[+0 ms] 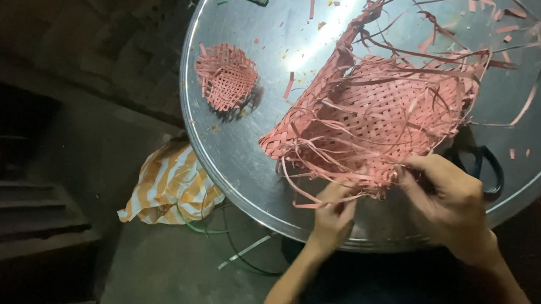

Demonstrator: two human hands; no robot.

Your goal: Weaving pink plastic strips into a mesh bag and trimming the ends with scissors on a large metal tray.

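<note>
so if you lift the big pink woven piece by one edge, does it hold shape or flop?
The big pink woven piece probably sags: thin flat strips, edges already curling off the round metal tray. Likely light. Loose strip ends could snag or unravel.

Left hand (334,220), right hand (449,197) pinching pink woven mat (373,111), round metal tray (233,150)

Big woven piece (379,115) sits on the round tray (233,150), smaller woven bit (225,76) to its left, scissors (485,168) on the right.
</note>
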